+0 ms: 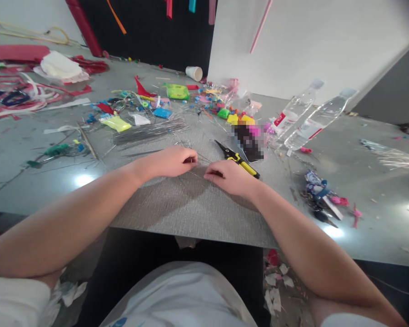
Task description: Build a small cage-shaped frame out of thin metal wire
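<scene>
Over the grey mat, my left hand is closed in a pinch on a thin metal wire. My right hand faces it a short way to the right, its fingertips also pinched at the wire; the exact grip is too fine to see. Pliers with yellow and black handles lie just beyond my right hand, jaws pointing away to the left. Behind my left hand rests a bundle of straight thin wires. A few loose wires lie around my hands.
Two clear bottles stand at the right, near a blurred dark object. Colourful clay packets and scraps litter the far side. A paper cup lies tipped at the back. Scissors are at right.
</scene>
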### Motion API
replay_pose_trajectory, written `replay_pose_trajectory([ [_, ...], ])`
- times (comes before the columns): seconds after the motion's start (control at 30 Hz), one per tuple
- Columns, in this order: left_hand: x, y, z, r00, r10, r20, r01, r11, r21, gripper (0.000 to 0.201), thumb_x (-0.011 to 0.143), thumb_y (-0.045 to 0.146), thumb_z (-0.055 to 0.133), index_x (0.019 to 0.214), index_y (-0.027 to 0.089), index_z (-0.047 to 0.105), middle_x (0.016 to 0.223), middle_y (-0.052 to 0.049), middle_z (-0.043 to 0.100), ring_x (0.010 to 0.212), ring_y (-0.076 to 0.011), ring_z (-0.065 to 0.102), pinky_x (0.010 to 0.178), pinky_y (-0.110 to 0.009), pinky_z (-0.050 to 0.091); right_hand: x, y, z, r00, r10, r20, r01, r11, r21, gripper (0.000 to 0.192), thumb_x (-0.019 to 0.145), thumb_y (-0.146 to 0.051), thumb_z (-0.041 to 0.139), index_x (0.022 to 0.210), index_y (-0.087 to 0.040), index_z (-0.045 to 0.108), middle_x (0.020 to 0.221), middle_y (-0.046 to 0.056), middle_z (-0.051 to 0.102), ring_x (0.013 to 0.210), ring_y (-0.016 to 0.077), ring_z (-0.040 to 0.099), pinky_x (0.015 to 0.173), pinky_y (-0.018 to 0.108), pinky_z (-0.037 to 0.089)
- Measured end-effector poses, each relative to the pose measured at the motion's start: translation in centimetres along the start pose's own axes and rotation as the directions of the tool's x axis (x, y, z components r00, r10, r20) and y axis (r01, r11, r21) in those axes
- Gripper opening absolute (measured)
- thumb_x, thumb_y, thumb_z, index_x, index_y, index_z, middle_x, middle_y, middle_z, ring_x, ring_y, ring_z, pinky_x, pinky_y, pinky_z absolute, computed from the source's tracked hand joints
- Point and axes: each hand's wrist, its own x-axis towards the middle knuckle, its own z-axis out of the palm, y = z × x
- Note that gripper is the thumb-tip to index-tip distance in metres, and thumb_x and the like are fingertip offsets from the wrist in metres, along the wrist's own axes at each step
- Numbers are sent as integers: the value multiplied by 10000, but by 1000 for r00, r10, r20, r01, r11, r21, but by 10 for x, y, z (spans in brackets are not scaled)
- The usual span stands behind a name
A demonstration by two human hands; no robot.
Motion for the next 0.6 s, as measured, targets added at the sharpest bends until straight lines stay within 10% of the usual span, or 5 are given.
replay_pose_trajectory([
  [0.2,0,1,-1,998,45,39,-46,999,12,153,926,291,545,929,200,668,866,-24,731,712,-157,606,661,-285,367,-1,2,4,997,-68,42,68,998,-1,219,827,-347,839,920,-182,730,858,18,675,769,150,598,718,275,442],
  [0.6,-2,8,-6,998,24,-61,-24,1000,9,186,930,300,552,928,186,699,818,-30,735,661,-140,601,641,-279,371,-1,-18,6,994,53,94,-22,953,-302,149,980,-173,554,945,-148,697,1016,108,707,879,226,645,779,342,453],
])
